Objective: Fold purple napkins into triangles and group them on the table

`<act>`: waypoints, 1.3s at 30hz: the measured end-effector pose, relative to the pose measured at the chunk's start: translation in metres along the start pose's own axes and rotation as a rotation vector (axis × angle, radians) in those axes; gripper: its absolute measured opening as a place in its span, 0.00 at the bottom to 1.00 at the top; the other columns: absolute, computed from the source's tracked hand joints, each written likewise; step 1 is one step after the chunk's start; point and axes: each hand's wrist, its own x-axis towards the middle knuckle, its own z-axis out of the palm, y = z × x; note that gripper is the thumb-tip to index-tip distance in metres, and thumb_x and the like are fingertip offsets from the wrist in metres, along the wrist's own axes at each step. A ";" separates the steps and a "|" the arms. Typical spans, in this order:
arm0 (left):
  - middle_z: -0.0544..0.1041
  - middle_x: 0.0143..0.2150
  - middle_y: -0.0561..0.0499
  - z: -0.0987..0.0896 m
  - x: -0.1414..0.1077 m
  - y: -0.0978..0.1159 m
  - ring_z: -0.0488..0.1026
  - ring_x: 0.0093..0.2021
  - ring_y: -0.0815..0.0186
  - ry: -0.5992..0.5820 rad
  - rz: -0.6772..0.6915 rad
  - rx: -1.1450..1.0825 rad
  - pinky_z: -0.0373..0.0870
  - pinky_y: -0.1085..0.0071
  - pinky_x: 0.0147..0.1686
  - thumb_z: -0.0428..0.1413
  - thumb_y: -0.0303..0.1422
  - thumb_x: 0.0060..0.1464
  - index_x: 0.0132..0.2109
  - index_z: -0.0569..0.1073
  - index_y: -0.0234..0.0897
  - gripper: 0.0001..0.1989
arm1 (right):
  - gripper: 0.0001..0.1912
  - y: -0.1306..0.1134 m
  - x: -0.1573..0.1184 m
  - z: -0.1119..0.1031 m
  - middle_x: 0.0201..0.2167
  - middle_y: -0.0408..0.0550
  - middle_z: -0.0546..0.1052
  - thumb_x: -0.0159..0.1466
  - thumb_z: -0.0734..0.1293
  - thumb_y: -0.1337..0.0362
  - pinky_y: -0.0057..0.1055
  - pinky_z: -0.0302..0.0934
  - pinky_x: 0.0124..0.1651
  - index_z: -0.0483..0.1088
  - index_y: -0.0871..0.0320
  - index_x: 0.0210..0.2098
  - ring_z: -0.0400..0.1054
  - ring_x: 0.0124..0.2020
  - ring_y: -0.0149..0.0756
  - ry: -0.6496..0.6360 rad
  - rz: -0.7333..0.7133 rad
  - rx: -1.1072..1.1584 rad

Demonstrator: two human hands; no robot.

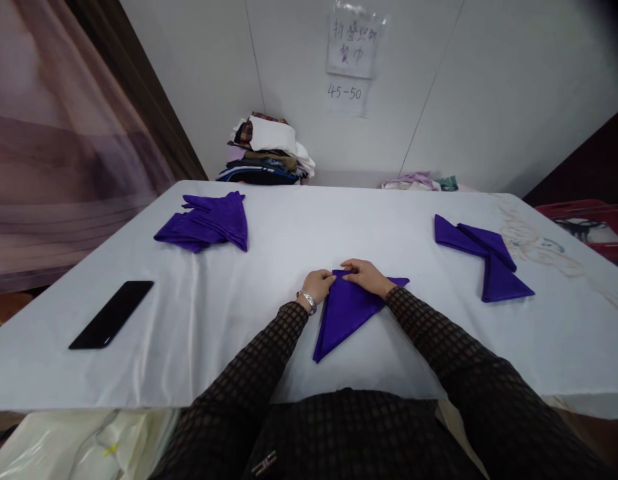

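The left hand (319,285) and, just beside it, the right hand (365,275) pinch the far edge of a purple triangular fabric napkin (349,308), apparently keeping its layers aligned.

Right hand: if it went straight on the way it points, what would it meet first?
Past the purple cloth it touches, the right hand would probably meet the left hand first; with depth unclear, it might slip by on the far side.

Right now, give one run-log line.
left hand: touching purple cloth | right hand: touching same cloth | cloth shape: folded, pointed | black phone: untouched, left
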 end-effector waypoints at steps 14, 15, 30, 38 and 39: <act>0.65 0.14 0.59 -0.005 0.002 -0.004 0.65 0.18 0.71 -0.041 -0.041 -0.065 0.61 0.73 0.24 0.49 0.37 0.53 0.26 0.71 0.36 0.12 | 0.06 0.005 -0.003 0.004 0.28 0.43 0.75 0.58 0.64 0.62 0.31 0.60 0.39 0.72 0.57 0.30 0.68 0.32 0.34 0.078 -0.097 -0.028; 0.64 0.14 0.60 -0.004 0.002 -0.005 0.65 0.18 0.71 -0.043 -0.045 -0.070 0.61 0.74 0.24 0.49 0.37 0.53 0.27 0.71 0.36 0.12 | 0.06 0.005 -0.003 0.004 0.28 0.43 0.75 0.59 0.64 0.63 0.31 0.60 0.39 0.72 0.57 0.30 0.68 0.32 0.34 0.091 -0.112 -0.043; 0.65 0.14 0.59 -0.004 0.003 -0.010 0.65 0.18 0.70 -0.077 -0.010 -0.086 0.61 0.73 0.24 0.49 0.39 0.52 0.27 0.71 0.37 0.13 | 0.06 0.001 0.003 0.009 0.31 0.44 0.75 0.60 0.64 0.63 0.32 0.60 0.42 0.72 0.57 0.31 0.68 0.35 0.34 0.049 -0.158 -0.011; 0.64 0.14 0.59 -0.005 0.001 -0.009 0.65 0.18 0.70 -0.083 0.018 -0.081 0.61 0.73 0.24 0.49 0.45 0.53 0.26 0.71 0.36 0.18 | 0.06 0.000 0.003 0.014 0.26 0.42 0.74 0.59 0.64 0.62 0.31 0.60 0.36 0.70 0.57 0.29 0.67 0.30 0.33 0.076 -0.095 -0.027; 0.65 0.15 0.59 -0.005 0.001 -0.009 0.65 0.19 0.70 -0.084 0.028 -0.080 0.61 0.73 0.24 0.50 0.46 0.52 0.27 0.72 0.36 0.18 | 0.06 0.001 0.003 0.015 0.27 0.42 0.74 0.59 0.64 0.62 0.31 0.60 0.36 0.70 0.57 0.29 0.67 0.30 0.33 0.077 -0.092 -0.020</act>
